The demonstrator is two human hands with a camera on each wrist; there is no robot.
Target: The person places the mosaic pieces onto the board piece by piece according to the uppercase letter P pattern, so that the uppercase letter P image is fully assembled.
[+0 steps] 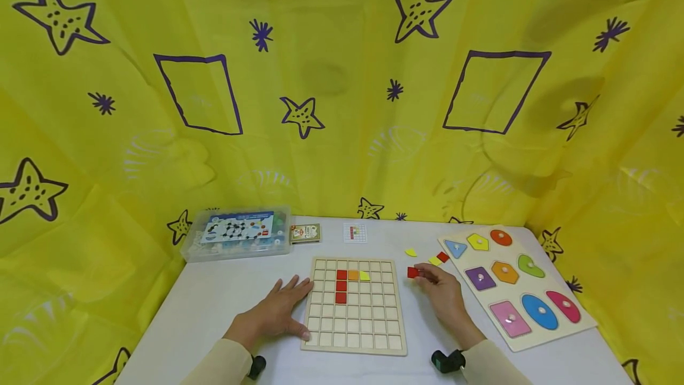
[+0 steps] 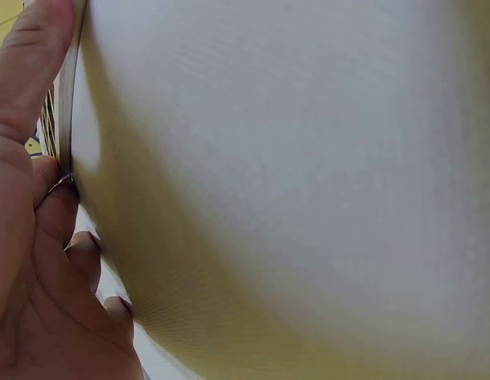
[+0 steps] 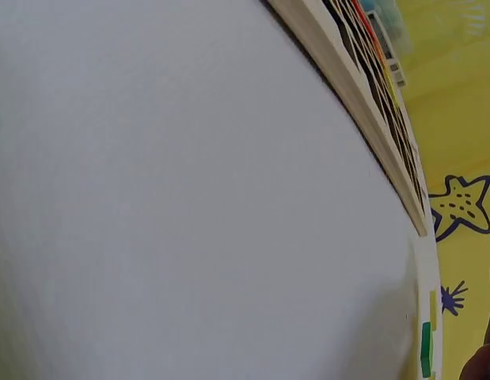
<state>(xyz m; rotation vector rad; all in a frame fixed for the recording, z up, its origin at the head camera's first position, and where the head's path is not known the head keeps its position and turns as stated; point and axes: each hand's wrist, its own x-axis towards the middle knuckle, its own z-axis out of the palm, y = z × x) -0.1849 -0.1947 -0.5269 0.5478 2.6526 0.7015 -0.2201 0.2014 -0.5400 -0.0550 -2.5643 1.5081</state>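
A wooden grid board (image 1: 369,325) lies flat on the table. Three red tiles (image 1: 341,286) form a column in it, with an orange tile (image 1: 353,275) and a yellow tile (image 1: 364,275) to the right of the top one. My left hand (image 1: 275,311) is spread at the board's left side, fingertips by the edge and thumb at the lower-left corner. Just off the board's right edge, my right hand (image 1: 442,296) pinches a red square tile (image 1: 412,273) between thumb and fingers. The right wrist view shows only a sliver of that hand.
Loose yellow (image 1: 410,252) and red pieces (image 1: 443,257) lie beyond my right hand. A knobbed shape puzzle (image 1: 513,290) is at the right. Behind the board are a pattern card (image 1: 355,233), a small box (image 1: 306,233) and a clear plastic case (image 1: 235,254). A yellow curtain (image 1: 342,165) surrounds the table.
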